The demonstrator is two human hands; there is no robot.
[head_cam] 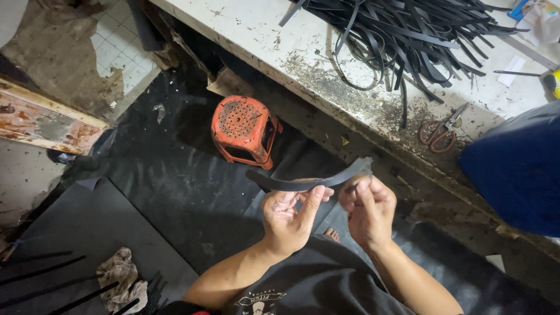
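Both hands hold a curved black strip (309, 182) in the air above the dark floor. The left hand (287, 217) pinches its middle between thumb and curled fingers (315, 198). The right hand (368, 211) has its fingers closed on the strip's right end, below the tabletop (274, 35) edge.

A strip (309, 181) lies across the middle of the frame, held between the left hand (289, 219) and the right hand (368, 210), the left just left of the right. Above and left of the hands a stool (244, 129) stands on the floor sheet (169, 181). A bench (280, 41) runs from top centre to the right edge. On it, a pile of strips (408, 35) sits at top right, with scissors (440, 131) below it. A rag (121, 277) lies at lower left.
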